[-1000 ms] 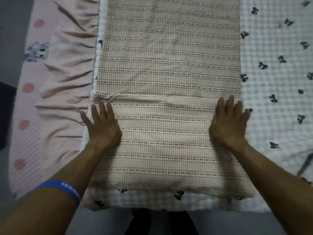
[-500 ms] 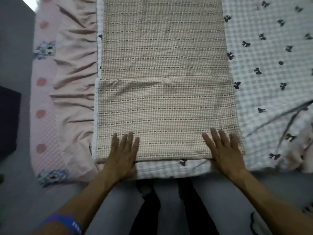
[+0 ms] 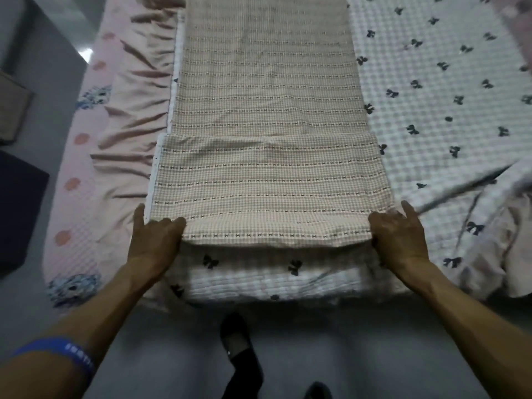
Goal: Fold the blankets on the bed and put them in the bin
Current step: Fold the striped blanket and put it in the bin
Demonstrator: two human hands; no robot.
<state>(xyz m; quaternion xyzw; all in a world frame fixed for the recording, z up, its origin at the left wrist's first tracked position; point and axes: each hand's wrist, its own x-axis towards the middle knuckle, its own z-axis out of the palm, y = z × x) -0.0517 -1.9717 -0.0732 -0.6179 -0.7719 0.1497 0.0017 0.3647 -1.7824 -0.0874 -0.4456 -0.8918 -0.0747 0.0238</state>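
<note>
A beige checked blanket (image 3: pixel 267 90) lies as a long strip down the bed, its near end folded back on itself into a thick flap (image 3: pixel 270 180). My left hand (image 3: pixel 157 240) grips the flap's near left corner, fingers curled under the edge. My right hand (image 3: pixel 398 237) grips the near right corner the same way, thumb sticking up. Under it lies a white checked blanket with dark bows (image 3: pixel 437 90), spread to the right and hanging over the bed's near edge. No bin is in view.
A pink ruffled bed sheet (image 3: pixel 126 145) with cartoon prints hangs off the bed's left side. Grey floor lies in front, with my dark shoes (image 3: pixel 239 338) on it. Dark objects (image 3: pixel 17 208) stand on the floor at far left. Crumpled fabric (image 3: pixel 495 249) lies at right.
My hands went from pressing flat on the folded flap to sliding back to its near edge, and now curl around both near corners. The view pulled back from the bed.
</note>
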